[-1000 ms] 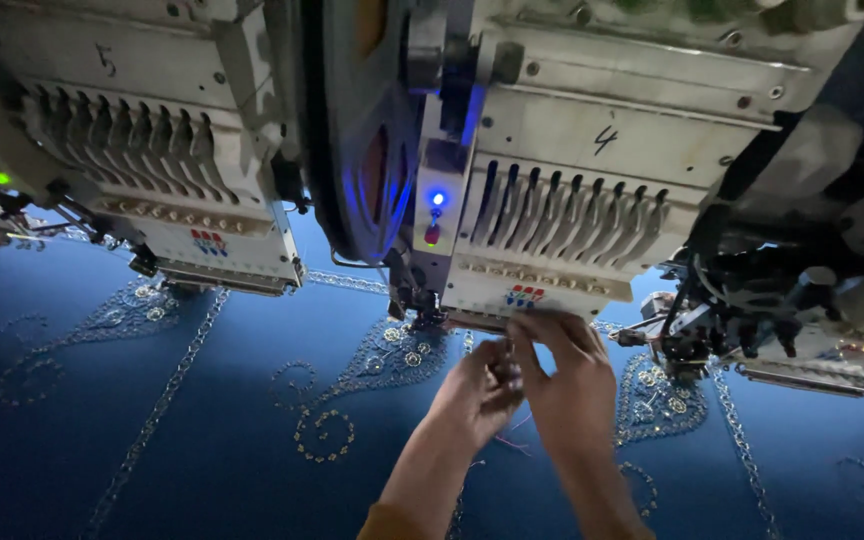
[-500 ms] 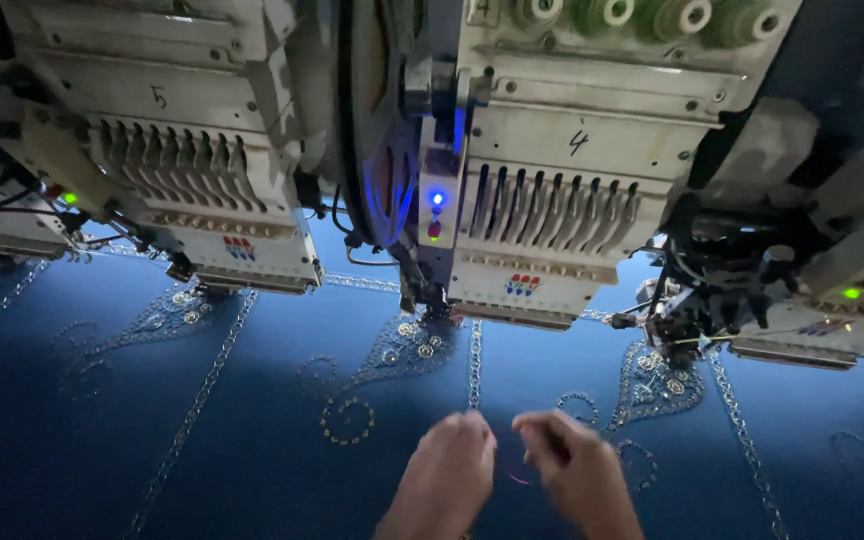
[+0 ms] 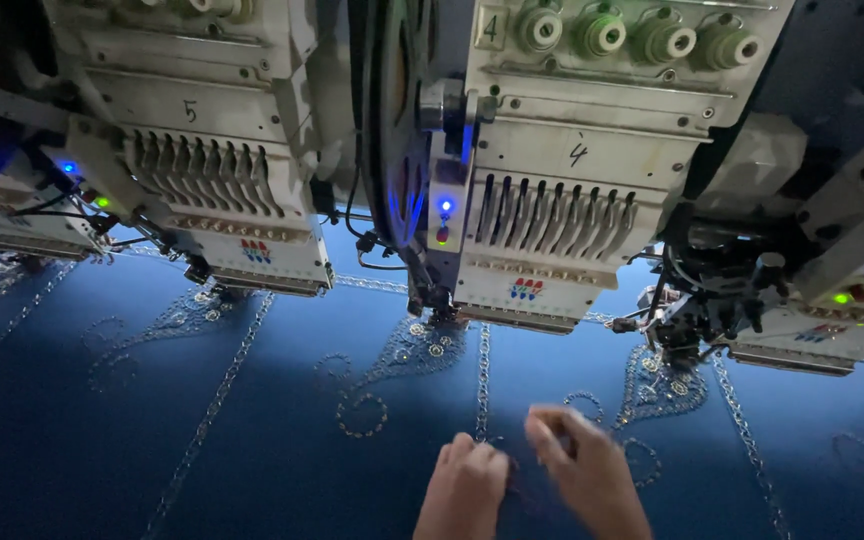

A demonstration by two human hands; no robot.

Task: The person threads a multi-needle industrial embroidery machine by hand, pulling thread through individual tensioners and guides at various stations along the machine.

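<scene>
My left hand rests low over the dark blue fabric with its fingers curled in. My right hand is just beside it, thumb and fingertips pinched together. Nothing is visible in either hand; anything as thin as a thread would not show in this dim light. Both hands are over a silver embroidered chain line and curl motif. Well above them sits the middle embroidery machine head, with its row of needle bars and a blue lamp.
A second embroidery head stands at the left and a third at the right, with a dark tangle of mechanism between middle and right. Thread knobs top the middle head. Silver patterns repeat across the fabric.
Both hands have dropped from the needle area of the middle head down toward the lower edge of the view. The view has shifted so the heads sit higher and farther right.
</scene>
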